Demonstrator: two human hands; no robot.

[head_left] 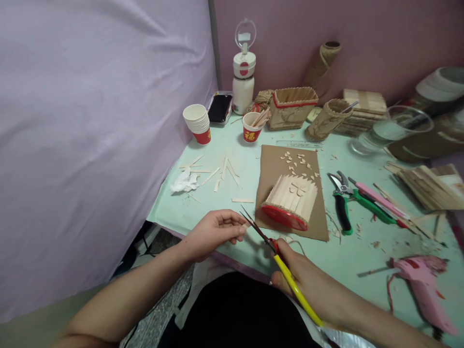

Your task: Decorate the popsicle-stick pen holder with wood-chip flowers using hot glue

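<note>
My left hand is closed in a pinch at the table's front edge, holding a small wooden stick piece by its end. My right hand grips yellow-handled scissors, whose open blades point up-left and meet the stick at my left fingertips. Just beyond lies a cup covered in wooden sticks, tipped on its side with its red rim toward me, on a brown cardboard sheet.
Loose sticks and a crumpled tissue lie on the green table. Green pruners sit right, a pink glue gun near right. Paper cups, a bottle, stick baskets and a glass bowl stand behind.
</note>
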